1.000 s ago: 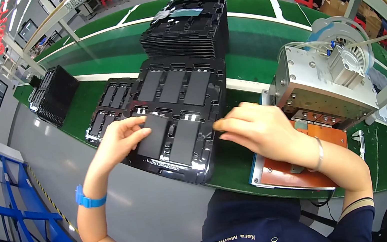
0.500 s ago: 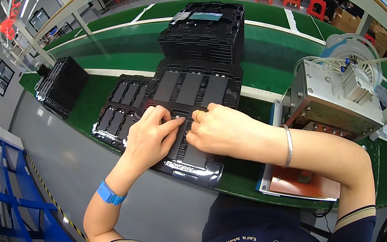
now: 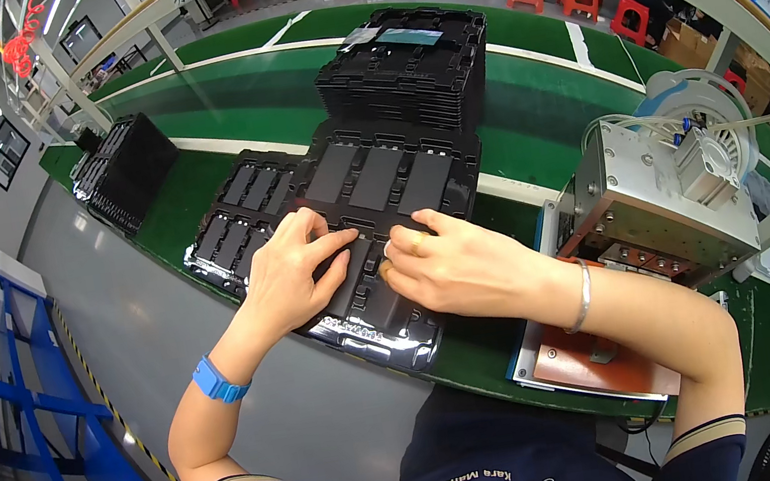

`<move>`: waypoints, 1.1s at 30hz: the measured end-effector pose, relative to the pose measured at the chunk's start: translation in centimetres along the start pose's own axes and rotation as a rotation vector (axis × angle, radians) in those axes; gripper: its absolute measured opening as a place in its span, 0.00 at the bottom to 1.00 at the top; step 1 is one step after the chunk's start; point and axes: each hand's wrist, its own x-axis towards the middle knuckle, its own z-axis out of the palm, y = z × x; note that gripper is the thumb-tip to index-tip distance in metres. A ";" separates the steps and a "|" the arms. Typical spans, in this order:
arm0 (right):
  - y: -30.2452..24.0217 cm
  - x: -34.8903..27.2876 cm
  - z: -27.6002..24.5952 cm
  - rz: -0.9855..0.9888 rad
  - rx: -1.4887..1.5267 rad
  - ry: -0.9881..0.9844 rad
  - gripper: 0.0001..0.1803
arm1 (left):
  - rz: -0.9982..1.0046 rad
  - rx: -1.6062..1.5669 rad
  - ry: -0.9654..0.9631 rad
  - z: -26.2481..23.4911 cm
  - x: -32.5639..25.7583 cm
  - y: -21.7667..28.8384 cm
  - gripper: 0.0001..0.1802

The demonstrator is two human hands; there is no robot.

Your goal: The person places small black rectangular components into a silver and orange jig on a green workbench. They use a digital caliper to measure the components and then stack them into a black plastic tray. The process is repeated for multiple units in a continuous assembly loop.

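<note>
A black moulded plastic tray (image 3: 377,350) lies in front of me, holding several flat black rectangular blocks (image 3: 382,178). My left hand (image 3: 289,268) rests over its near left part. The index finger and thumb are apart, with the fingertips at the end of a near block (image 3: 348,285). Beside it, my right hand (image 3: 444,263) is closed, its fingertips pinched around a small white piece (image 3: 387,249) above the tray's middle. What exactly that piece is cannot be made out. The right fingers partly hide the near right block.
A tall stack of black trays (image 3: 404,76) stands behind. Another filled tray (image 3: 241,218) lies to the left, with a tray stack (image 3: 122,171) farther left. A metal machine (image 3: 664,186) is at right on the green bench (image 3: 225,89). Blue racks (image 3: 39,406) stand lower left.
My right hand has shifted slightly right and away from the left hand, and a small white piece now shows at its fingertips. My left index finger has drawn back slightly left.
</note>
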 end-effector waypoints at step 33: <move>-9.4 -21.0 -10.3 1.224 0.354 0.120 0.12 | -0.562 -0.478 -0.383 -5.3 3.3 -3.2 0.21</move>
